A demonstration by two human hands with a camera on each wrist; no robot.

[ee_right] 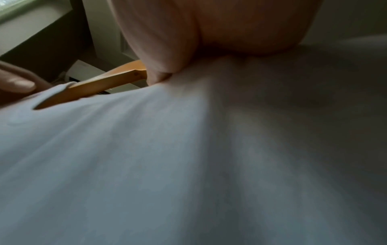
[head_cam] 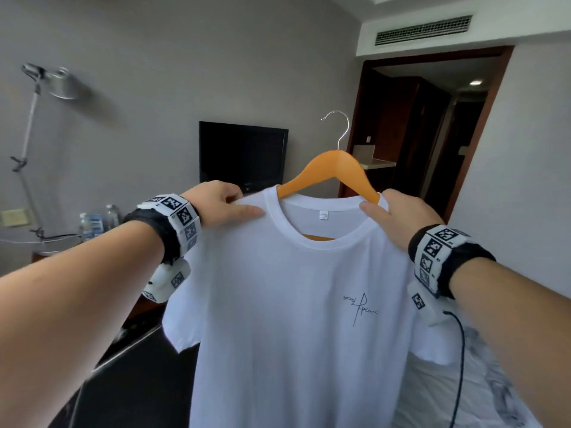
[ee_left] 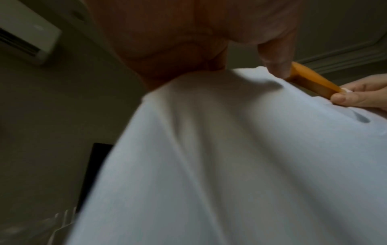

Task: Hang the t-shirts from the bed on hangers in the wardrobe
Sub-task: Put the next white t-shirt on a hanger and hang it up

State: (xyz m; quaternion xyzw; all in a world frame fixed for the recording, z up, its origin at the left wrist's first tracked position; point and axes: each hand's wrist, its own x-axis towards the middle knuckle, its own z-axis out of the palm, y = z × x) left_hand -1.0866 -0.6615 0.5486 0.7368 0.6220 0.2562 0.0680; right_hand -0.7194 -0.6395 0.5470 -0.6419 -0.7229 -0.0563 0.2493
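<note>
Both forearms reach forward from the bottom corners of the head view, each wearing a black band with checkered marker tiles. Between them hangs the white t-shirt (head_cam: 287, 304), held up in the air at chest height, its front toward the camera with a small dark script print on the chest. It is draped on an orange wooden hanger (head_cam: 332, 168), whose arms run inside the neck opening and whose metal hook stands upright above the collar. The left hand (head_cam: 221, 203) pinches the shirt's left shoulder, thumb on the front of the fabric. The right hand (head_cam: 398, 219) grips the other shoulder, thumb over the cloth just beside the hanger's end; both wrist views show a thumb pressed down on the fabric next to the orange wood.

Behind the shirt a grey wall carries a dark television (head_cam: 242, 156). A counter (head_cam: 55, 248) at left bears water bottles (head_cam: 92, 225) and a silver lamp (head_cam: 61, 83). White bed (head_cam: 482, 393) linen lies at lower right, and a dark doorway (head_cam: 432, 125) opens beyond.
</note>
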